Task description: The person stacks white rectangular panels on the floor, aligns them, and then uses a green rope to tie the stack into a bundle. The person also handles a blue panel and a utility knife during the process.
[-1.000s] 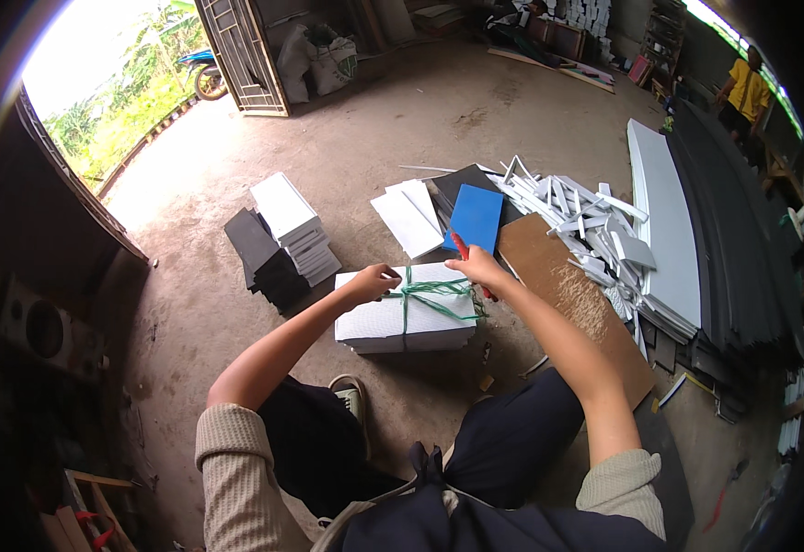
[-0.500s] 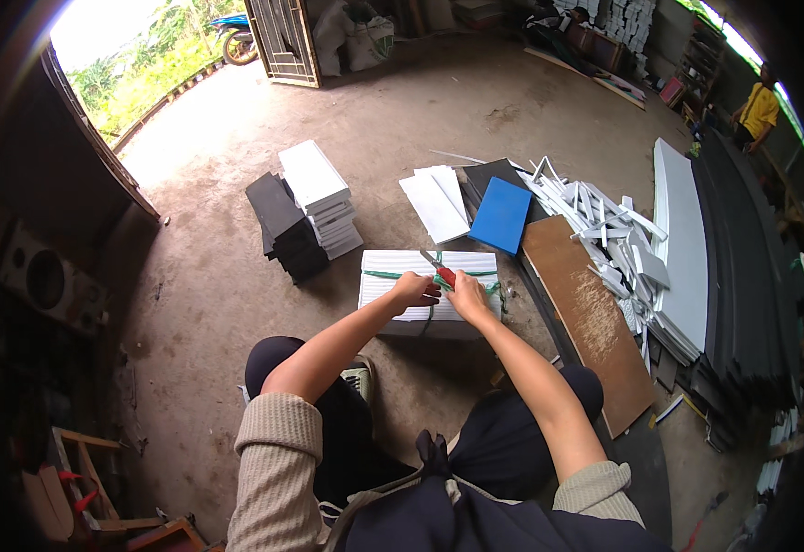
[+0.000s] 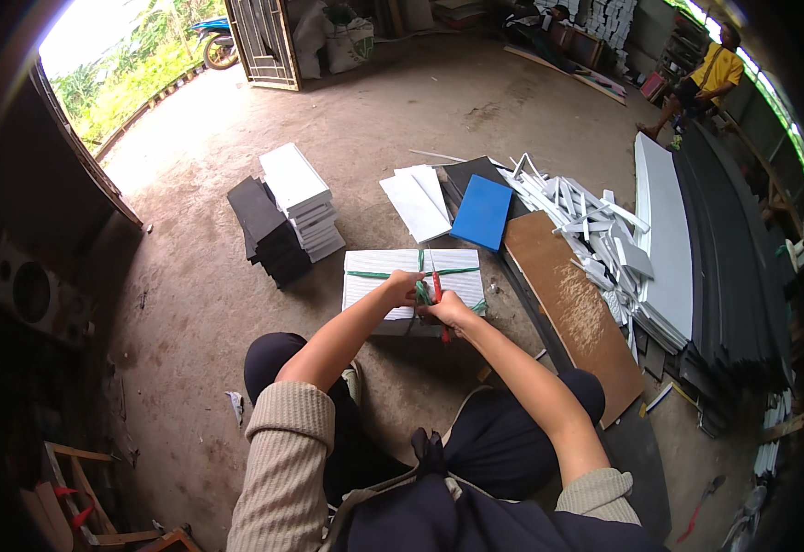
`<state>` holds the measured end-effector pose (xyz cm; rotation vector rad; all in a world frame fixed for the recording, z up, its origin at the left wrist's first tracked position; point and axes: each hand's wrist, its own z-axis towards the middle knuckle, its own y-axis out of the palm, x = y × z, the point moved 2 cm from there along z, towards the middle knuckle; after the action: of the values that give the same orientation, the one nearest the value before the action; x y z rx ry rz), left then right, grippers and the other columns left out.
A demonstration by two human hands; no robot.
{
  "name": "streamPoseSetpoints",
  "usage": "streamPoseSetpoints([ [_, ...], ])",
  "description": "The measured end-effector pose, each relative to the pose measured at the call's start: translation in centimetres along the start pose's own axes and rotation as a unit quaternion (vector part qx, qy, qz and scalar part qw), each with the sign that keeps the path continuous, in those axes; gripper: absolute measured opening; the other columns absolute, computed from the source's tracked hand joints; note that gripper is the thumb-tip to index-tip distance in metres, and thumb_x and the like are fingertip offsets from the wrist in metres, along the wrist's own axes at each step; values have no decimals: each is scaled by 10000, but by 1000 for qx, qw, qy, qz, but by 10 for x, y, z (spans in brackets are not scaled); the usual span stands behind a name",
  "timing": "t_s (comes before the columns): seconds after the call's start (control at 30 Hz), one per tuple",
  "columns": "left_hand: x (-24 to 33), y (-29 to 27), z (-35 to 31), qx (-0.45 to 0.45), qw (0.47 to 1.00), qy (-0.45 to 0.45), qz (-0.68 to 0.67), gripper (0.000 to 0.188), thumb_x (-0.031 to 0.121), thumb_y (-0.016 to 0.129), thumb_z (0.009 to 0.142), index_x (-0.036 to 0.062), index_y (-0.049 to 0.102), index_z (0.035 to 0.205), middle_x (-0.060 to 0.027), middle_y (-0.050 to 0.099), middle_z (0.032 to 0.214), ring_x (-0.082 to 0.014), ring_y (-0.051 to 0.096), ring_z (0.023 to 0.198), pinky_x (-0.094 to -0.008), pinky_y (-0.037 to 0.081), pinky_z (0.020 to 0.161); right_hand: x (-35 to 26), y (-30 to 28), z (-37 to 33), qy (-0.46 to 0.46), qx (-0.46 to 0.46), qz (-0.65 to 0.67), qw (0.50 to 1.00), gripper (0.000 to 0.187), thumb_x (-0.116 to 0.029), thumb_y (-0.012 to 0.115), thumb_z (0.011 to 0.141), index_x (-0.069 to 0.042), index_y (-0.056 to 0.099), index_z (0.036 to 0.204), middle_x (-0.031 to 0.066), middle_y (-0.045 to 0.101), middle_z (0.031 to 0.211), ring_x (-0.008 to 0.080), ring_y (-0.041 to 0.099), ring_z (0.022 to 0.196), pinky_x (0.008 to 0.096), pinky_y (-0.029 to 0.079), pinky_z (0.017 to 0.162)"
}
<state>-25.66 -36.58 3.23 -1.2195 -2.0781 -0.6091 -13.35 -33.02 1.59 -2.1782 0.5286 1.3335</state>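
In front of my knees sits a white stack of panels (image 3: pixel 365 262) with a dark underside, bound crosswise with green plastic twine (image 3: pixel 457 271). My right hand (image 3: pixel 451 311) is closed round a red-handled cutter (image 3: pixel 437 287), its thin blade pointing up and away from me. On the top near the edge closest to me, my left hand (image 3: pixel 404 288) pinches the green twine where the strands cross. Both hands nearly touch each other over the stack. Part of the twine is hidden behind the fingers.
Stacks of white panels (image 3: pixel 293 177) and black panels (image 3: pixel 259 216) stand at left. Beyond the bundle lie loose white sheets (image 3: pixel 416 207) and a blue panel (image 3: pixel 482 212). A brown board (image 3: pixel 572 313), white offcuts (image 3: pixel 595 221) and long sheets flank the right. A person in yellow (image 3: pixel 717 72) sits far right.
The cutter has turned from slanting left to nearly upright, and my right hand has come lower, toward me. My left hand remains at the twine. The view has shifted slightly right.
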Motion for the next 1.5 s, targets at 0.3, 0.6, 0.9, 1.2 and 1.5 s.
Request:
streamPoseSetpoints([
  [0.3,-19,-30,17,38,958,152,239,310,208,392,875,-32,576,804,-165,572,690,-273,582,663,-371,448,599,-31,-38,4,-55,118,-173,976,415,-406,496,830,7,491,799,74,524,592,149,548,528,292,434,493],
  [0.6,-33,-33,-6,179,879,305,319,330,265,380,846,0,565,778,-230,570,797,-392,533,798,-449,398,730,-20,2,-18,-146,98,-308,935,313,-284,425,858,12,470,949,262,554,632,387,568,561,465,450,567],
  [0.9,-39,-37,-11,183,861,370,297,298,227,379,852,-16,533,775,-231,558,755,-397,521,759,-457,388,684,-7,26,-20,-116,96,-295,944,302,-270,427,854,11,492,943,292,551,682,443,551,689,488,436,634],
  [1.2,-42,-29,-19,209,866,407,200,269,200,405,868,-41,506,806,-230,560,737,-386,536,710,-424,404,623,-9,32,-5,-109,79,-305,943,300,-248,451,837,41,502,902,299,548,691,448,547,705,480,444,643],
  [1.5,-44,-34,1,236,908,333,89,330,238,348,875,-35,521,810,-194,559,713,-334,538,694,-392,395,644,-4,15,-13,-32,11,-146,989,288,-282,452,865,1,450,809,90,517,504,187,523,362,309,435,337],
])
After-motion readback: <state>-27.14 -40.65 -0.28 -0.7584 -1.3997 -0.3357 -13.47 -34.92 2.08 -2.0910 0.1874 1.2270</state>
